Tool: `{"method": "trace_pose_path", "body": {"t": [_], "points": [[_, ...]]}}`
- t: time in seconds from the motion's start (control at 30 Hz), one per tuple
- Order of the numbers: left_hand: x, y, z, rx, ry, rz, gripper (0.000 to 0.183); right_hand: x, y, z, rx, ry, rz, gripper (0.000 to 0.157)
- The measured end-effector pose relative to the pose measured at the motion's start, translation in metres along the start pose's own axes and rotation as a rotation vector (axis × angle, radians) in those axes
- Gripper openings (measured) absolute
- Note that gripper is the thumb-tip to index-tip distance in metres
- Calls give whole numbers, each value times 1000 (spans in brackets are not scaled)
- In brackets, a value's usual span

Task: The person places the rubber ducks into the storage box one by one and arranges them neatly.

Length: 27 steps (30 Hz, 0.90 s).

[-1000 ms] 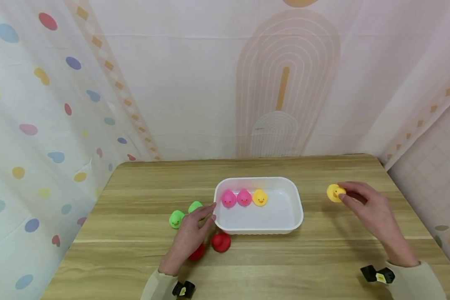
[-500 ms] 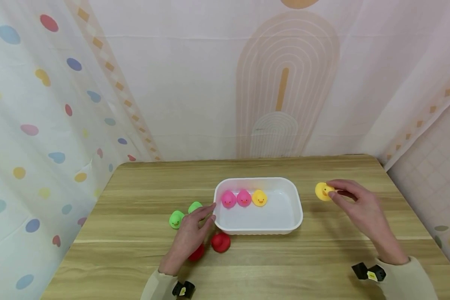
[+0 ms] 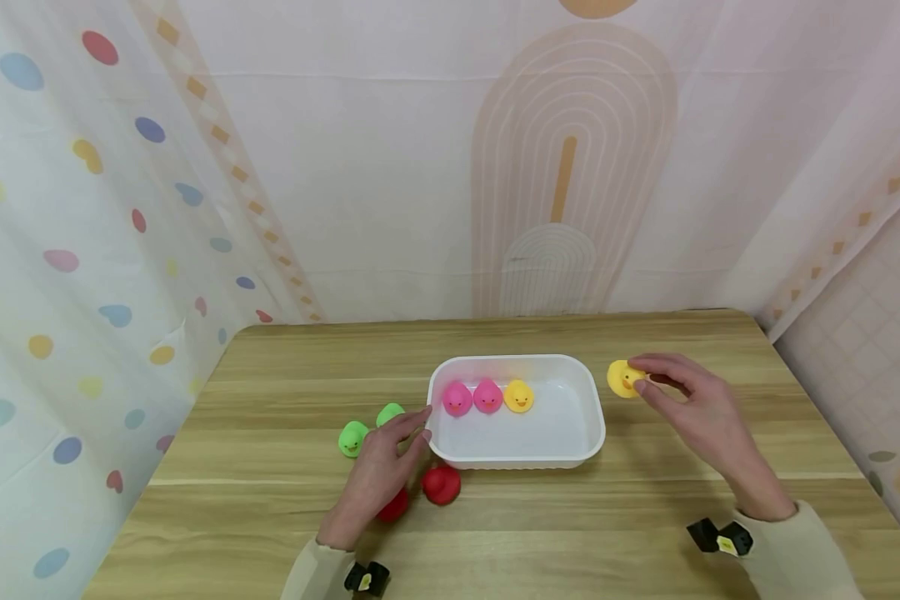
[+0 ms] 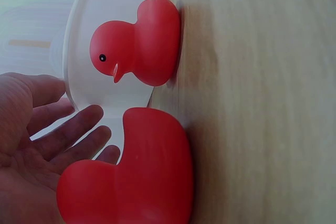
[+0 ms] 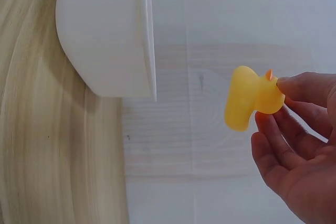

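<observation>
We have the right hand (image 3: 693, 412) with thumb and fingertips pinching a yellow duck (image 3: 619, 379) by its head; it hangs in the air just right of the white tray (image 3: 517, 462); at the tray's left rim, the left hand (image 3: 378, 471) has its fingers loosely extended, gripping nothing, touching the rim as far as we can tell; our worry is that pinch, taking in only the small head, so a slip could drop the duck outside the tray; carried too low, it might clip the right wall; now we count: one tray; inside it, two pink ducks (image 3: 457, 400) and a second yellow duck (image 3: 519, 397) in a row; left of it, two green ducks (image 3: 352, 439); around its near-left corner, two red ducks (image 3: 441, 485).
</observation>
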<state>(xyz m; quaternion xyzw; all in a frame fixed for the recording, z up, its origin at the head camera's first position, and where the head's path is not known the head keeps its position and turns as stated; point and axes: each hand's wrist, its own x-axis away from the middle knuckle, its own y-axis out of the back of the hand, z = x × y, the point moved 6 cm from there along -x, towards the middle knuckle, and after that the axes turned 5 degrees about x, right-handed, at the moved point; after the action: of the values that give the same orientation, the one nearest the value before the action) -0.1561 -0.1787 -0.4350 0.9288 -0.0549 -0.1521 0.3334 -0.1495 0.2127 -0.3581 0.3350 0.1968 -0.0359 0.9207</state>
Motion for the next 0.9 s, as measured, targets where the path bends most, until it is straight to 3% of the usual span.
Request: {"method": "trace_pose_path", "body": {"t": [0.9], "points": [[1, -1, 0, 7, 7, 11, 37, -19, -38, 13, 29, 3, 144, 25]]}}
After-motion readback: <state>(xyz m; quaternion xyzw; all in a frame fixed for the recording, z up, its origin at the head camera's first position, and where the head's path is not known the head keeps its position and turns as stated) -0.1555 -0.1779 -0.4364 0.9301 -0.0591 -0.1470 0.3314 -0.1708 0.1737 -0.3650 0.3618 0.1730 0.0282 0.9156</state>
